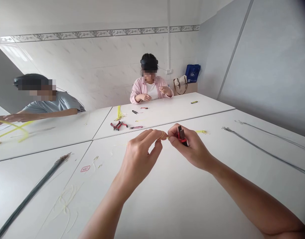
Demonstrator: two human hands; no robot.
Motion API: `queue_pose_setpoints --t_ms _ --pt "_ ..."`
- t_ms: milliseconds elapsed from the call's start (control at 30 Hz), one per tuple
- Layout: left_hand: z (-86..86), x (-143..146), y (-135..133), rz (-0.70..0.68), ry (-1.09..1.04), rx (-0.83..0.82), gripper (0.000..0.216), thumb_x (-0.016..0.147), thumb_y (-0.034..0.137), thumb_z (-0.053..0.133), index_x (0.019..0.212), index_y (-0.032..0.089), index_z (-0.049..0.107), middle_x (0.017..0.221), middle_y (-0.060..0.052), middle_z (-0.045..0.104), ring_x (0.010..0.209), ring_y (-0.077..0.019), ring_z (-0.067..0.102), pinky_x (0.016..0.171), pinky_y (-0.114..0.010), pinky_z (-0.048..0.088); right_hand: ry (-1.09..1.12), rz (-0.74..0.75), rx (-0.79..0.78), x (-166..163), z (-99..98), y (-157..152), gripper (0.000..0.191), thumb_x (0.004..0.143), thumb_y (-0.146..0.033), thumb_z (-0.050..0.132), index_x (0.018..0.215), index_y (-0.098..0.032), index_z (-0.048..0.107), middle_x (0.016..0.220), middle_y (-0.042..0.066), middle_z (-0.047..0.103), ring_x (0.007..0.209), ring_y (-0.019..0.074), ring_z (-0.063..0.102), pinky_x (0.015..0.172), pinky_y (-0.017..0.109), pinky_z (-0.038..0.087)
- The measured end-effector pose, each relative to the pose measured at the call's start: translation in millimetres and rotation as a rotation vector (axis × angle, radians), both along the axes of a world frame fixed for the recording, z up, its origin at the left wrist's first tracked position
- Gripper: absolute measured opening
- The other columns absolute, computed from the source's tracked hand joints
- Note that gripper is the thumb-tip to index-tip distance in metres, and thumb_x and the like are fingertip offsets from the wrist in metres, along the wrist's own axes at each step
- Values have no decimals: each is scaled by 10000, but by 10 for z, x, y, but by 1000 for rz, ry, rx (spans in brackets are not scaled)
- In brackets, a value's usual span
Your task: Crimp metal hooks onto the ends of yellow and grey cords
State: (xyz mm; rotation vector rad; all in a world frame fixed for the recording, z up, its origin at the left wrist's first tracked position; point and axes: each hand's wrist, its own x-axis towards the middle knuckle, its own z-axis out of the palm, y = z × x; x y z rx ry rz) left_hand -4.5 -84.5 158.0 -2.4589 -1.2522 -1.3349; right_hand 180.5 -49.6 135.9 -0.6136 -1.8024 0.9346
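My left hand (142, 151) is raised over the white table, thumb and forefinger pinching a thin yellow cord (162, 135) that loops round the forefinger. Facing it, my right hand (188, 144) has its fingers closed round red-and-black pliers (181, 135), whose metal jaws point up past the knuckles. Its thumb and forefinger meet at the cord too, with the fingertips of both hands almost touching. Whatever small piece sits between them is too tiny to make out.
Dark cord bundles lie at left (40, 186) and right (257, 147). Pale loose cords (65, 204) are spread front left. More pliers (119, 125) and a yellow cord bundle (119, 113) lie beyond my hands. One person (151, 88) sits opposite, another (52, 103) at left.
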Motion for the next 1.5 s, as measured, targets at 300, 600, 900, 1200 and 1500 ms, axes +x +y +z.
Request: queue_pose_setpoints --t_ms 300,600,900,1200,1500 --pt "9 26 2 -49 -114 -78 127 899 96 667 872 218 641 808 69 700 742 -64 643 719 -178 522 -5 89 -136 38 53 -13 237 1010 -335 568 816 -218 501 716 -53 414 599 98 335 544 253 305" --pt "44 -38 -3 -67 -166 -45 145 886 77 693 834 209 664 763 64 701 690 -68 627 715 -196 529 -94 156 -169 103 84 25 262 1013 -404 543 835 -228 465 741 -43 395 633 119 342 570 274 311" --pt "141 -78 -71 24 -93 79 132 897 82 687 839 198 663 781 54 704 708 -65 638 674 -185 502 -542 -247 640 246 180 -48 229 1035 -153 419 1236 -219 508 1008 49 591 884 207 521 857 385 429" --pt "149 -52 -94 64 -23 163 117 915 117 673 833 196 645 761 38 686 670 -84 611 606 -213 465 -693 -574 1044 174 141 -62 200 1026 -147 516 1194 -132 624 843 50 639 768 207 546 744 358 404" --pt "164 -48 -114 75 6 132 112 928 141 660 838 202 636 757 25 679 668 -95 602 584 -212 457 -719 -585 1019 205 149 -70 219 1039 -149 492 1163 -208 662 729 21 653 685 192 518 668 361 347"
